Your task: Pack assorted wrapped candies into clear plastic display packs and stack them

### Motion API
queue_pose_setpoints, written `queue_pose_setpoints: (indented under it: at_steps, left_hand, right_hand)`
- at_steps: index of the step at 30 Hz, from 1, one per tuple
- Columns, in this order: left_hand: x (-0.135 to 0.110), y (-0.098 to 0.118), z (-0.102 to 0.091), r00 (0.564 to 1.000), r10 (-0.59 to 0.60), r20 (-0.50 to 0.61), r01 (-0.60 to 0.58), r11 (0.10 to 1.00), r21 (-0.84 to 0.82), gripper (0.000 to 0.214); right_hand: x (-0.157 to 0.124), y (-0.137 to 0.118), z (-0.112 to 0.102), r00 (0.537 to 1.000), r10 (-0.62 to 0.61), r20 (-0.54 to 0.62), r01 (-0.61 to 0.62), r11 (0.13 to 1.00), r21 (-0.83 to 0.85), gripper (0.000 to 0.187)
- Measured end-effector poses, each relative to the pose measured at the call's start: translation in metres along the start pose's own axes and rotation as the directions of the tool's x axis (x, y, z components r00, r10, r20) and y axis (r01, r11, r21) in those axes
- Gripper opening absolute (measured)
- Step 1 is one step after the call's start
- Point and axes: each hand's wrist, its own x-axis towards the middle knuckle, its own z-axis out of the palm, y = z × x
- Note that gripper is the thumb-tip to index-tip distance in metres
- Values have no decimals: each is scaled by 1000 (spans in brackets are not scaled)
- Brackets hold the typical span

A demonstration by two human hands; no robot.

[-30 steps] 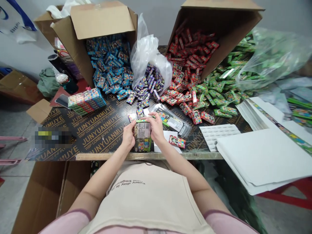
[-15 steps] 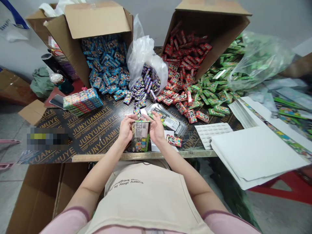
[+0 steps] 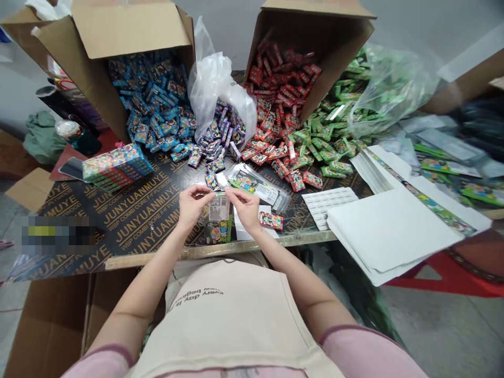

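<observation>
A small printed packet [image 3: 218,220] in a clear bag stands near the table's front edge, between my two hands. My left hand [image 3: 192,202] pinches its top left corner with thumb and fingers closed. My right hand [image 3: 244,206] pinches the top right corner the same way. Just right of my right hand lies a single red packet [image 3: 271,220] on a white sheet. A stack of clear printed bags [image 3: 258,188] lies just beyond the hands.
Behind are a tipped carton of blue packets [image 3: 153,105], a plastic bag of purple packets [image 3: 220,131], a tipped carton of red packets [image 3: 283,89] and a heap of green packets [image 3: 334,142]. A wrapped multicolour block [image 3: 116,168] sits left; white sheets [image 3: 389,231] right.
Both hands have shifted from the packet's sides to its top edge and now pinch the corners. The view has swung so everything sits further left.
</observation>
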Motion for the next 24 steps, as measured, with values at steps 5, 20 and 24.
queue_pose_setpoints:
  at_steps: [5, 20, 24]
  left_hand:
    - [16, 7, -11, 984, -98, 147, 88, 993, 73, 22]
    - [4, 32, -19, 857, 292, 425, -455, 814, 360, 14]
    - [11, 33, -14, 938, 82, 338, -206, 913, 351, 14]
  right_hand:
    - [15, -7, -7, 989, 98, 108, -93, 994, -52, 18]
    - [8, -17, -19, 980, 14, 197, 8, 994, -111, 19]
    - [12, -18, -16, 978, 80, 192, -67, 995, -74, 22]
